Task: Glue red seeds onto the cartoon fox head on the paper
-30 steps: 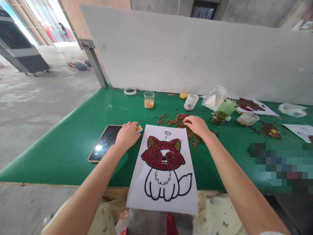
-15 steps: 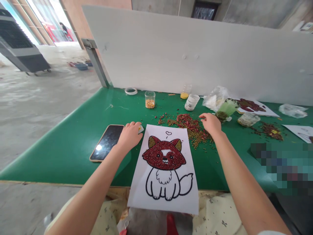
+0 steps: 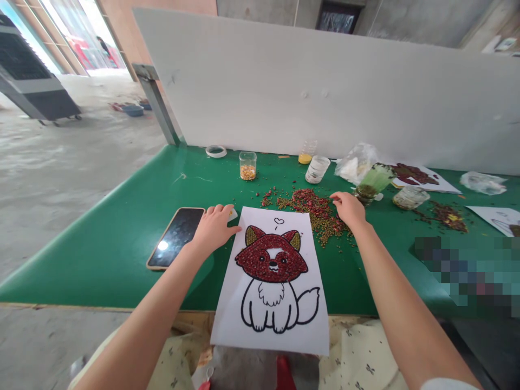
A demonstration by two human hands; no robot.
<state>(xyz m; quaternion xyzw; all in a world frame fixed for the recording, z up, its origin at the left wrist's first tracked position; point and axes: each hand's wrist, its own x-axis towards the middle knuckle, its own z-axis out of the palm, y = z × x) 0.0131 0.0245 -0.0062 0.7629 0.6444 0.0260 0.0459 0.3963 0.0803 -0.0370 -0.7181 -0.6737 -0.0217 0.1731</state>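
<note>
A white sheet (image 3: 270, 322) bears a black-outlined fox whose head is covered with red beans and whose inner ears are olive-green. Its body and tail are bare white. Left of the sheet, my left hand (image 3: 215, 227) rests palm down with its thumb stretched out; a small white piece (image 3: 232, 215) shows partly beneath its fingers. The phone (image 3: 176, 237) lies beside that hand. Over the right edge of the loose pile of red and green beans (image 3: 314, 208), my right hand (image 3: 350, 208) has its fingertips pinched together; whatever is between them is too small to see.
A cup of yellow kernels (image 3: 247, 167) and a tape roll (image 3: 216, 151) stand toward the back. Farther right are a white cup (image 3: 317, 170), a green container (image 3: 374, 181), a plastic bag (image 3: 355, 162) and a dark seed pile (image 3: 449, 216). A white board (image 3: 284, 86) borders the table's back.
My left thumb has spread away from the fingers toward the sheet. My right hand stays by the bean pile, slightly lower. The whole view has shifted a little.
</note>
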